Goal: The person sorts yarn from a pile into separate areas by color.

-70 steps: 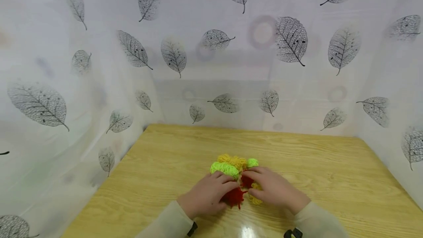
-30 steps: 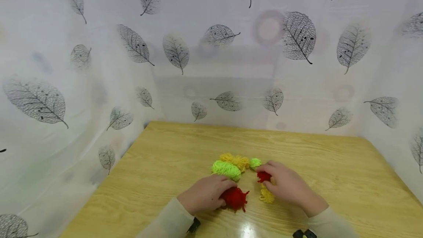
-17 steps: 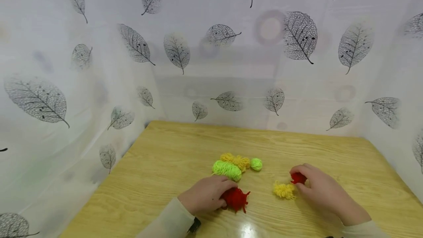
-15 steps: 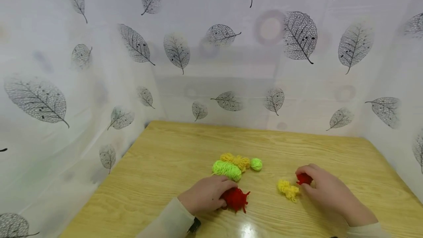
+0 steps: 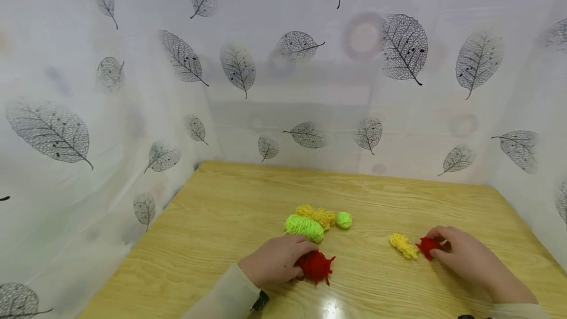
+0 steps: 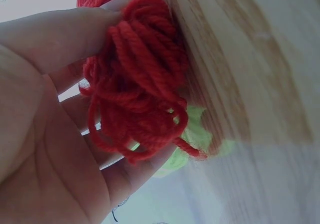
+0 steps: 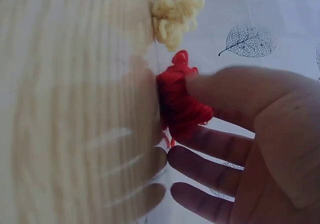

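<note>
A large red yarn bundle (image 5: 315, 266) lies on the wooden table near its front edge, loosely wound with stray loops and ends sticking out; the left hand (image 5: 275, 261) rests on it, fingers curled around its left side. A small red yarn bundle (image 5: 427, 246), tightly wound with a short tail, sits on the table well to the right, pinched between the thumb and fingers of the right hand (image 5: 465, 255). A small yellow yarn bundle (image 5: 403, 246) lies just beside it, untouched.
</note>
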`<state>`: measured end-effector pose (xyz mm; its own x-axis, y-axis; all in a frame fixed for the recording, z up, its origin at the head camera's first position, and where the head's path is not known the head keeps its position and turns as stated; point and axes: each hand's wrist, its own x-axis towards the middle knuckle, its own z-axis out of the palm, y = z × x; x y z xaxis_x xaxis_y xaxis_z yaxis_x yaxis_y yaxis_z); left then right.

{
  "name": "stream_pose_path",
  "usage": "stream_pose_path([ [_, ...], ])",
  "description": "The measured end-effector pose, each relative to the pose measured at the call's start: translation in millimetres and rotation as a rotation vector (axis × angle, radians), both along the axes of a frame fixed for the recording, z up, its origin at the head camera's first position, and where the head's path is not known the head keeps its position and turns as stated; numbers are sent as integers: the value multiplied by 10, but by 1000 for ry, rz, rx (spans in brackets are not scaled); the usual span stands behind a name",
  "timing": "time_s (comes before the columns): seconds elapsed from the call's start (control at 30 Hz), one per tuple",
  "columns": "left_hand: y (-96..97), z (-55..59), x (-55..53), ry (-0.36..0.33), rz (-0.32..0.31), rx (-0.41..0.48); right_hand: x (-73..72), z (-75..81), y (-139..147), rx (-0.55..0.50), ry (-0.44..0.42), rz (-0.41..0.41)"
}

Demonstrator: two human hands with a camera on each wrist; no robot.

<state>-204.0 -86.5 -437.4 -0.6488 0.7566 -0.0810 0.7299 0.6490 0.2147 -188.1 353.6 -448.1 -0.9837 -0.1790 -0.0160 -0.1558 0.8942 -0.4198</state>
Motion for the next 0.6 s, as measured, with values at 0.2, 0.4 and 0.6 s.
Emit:
stream_pose_path([
  [0.2, 2, 13, 9, 2, 1, -1, 2, -32, 52, 13, -15, -6],
  [0.4, 4, 17, 4, -6, 0, 7, 0, -38, 224, 60, 17, -59],
  [0.6, 5, -7, -5, -11, 4, 18, -19, -47, 287, 45, 10, -55],
])
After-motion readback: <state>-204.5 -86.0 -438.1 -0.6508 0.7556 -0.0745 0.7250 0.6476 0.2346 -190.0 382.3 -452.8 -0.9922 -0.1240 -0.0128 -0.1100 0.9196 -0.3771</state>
